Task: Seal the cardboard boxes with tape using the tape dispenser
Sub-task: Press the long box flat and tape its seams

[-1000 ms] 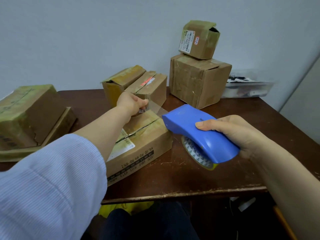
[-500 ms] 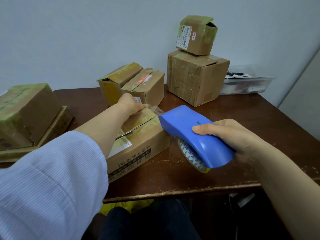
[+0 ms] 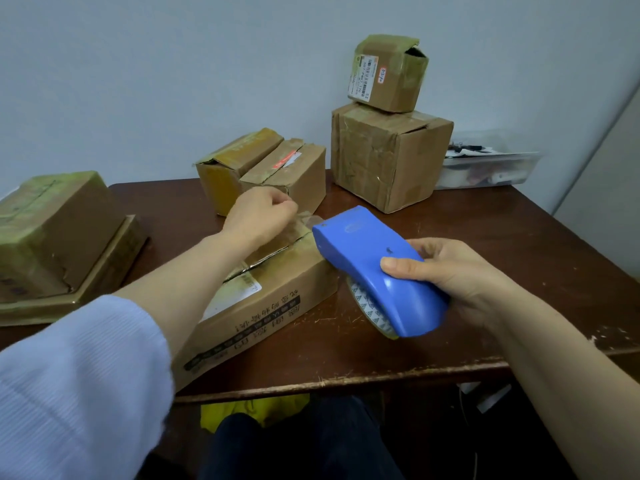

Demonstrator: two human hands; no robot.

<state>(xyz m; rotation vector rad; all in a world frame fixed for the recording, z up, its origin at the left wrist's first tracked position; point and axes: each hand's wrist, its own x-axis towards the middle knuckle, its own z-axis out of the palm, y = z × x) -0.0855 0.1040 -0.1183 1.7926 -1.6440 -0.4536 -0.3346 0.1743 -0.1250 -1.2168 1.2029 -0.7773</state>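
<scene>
left hand pinches clear tape end over box; right hand grips blue tape dispenser.

The left arm wears a pale blue sleeve of fine-ribbed fabric — thin close-set lines run through it — and its loose cuff ends near the elbow, leaving the forearm and the left hand bare. The right hand and its forearm are bare as far as the view reaches; low in the middle, dark navy trousers show.
</scene>
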